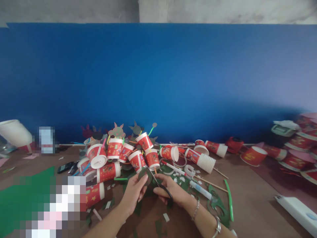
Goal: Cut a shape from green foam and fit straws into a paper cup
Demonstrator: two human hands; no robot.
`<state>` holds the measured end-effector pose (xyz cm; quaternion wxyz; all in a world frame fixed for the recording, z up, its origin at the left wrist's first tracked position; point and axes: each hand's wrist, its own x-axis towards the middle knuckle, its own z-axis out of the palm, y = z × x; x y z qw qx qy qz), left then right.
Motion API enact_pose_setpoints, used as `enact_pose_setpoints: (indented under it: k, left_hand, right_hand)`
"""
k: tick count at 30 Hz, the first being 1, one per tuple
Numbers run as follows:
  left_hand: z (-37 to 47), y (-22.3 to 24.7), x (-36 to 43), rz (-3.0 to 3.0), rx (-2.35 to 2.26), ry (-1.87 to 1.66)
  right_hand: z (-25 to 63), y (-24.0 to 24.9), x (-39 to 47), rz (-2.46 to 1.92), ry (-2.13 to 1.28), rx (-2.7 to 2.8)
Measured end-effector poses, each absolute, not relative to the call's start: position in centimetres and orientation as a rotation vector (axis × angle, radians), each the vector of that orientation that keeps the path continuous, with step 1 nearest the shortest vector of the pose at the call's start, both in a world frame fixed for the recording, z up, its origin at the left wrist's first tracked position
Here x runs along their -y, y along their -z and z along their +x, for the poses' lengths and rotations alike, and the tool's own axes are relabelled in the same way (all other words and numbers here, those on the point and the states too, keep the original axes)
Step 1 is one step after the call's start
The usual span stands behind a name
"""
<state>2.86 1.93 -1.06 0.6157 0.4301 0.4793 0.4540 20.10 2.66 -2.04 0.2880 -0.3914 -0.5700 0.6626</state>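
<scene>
Taking the heap of red paper cups point(114, 148) as landmark, the left hand point(135, 190) is just in front of it, thumb and fingers pinched closed on a small, dark green paper piece point(145, 176) with a rounded edge. Beside it, the right hand point(172, 189) is curled closed around the black-handled scissors point(167, 191); their metal blades reach the paper, which partly hides them, so their exact opening is hard to tell.

Pixel blocks cover much of the area left of the heap, including part of a flat green sheet point(42, 175). Farther left, a tilted white tub point(16, 134) is cut off by the frame; its contents cannot be seen. To the heap's right, ribbed white cup rims point(206, 162) show a nested stack lying on its side, near a clear tape roll point(190, 170). Green and white paper scraps litter the brown tabletop point(257, 201) before the heap. At far right, a smooth white object point(299, 213) is cut off.
</scene>
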Motion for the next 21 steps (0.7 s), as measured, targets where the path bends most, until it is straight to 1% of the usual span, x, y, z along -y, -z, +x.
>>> enact_pose_setpoints:
  k: [7, 14, 21]
  left_hand:
    - [2.72, 1.11, -2.08, 1.009, -1.107, -0.987]
    - [2.76, 0.79, -1.98, 1.000, -1.095, -0.995]
    - [2.74, 1.16, -2.15, 0.978, -1.089, -1.035]
  right_hand:
    - [19.76, 1.87, -2.36, -1.061, -1.794, 1.482]
    - [19.64, 1.24, -2.24, -1.073, -1.742, 1.514]
    - [19.98, 1.82, -2.52, -1.061, -1.741, 1.542]
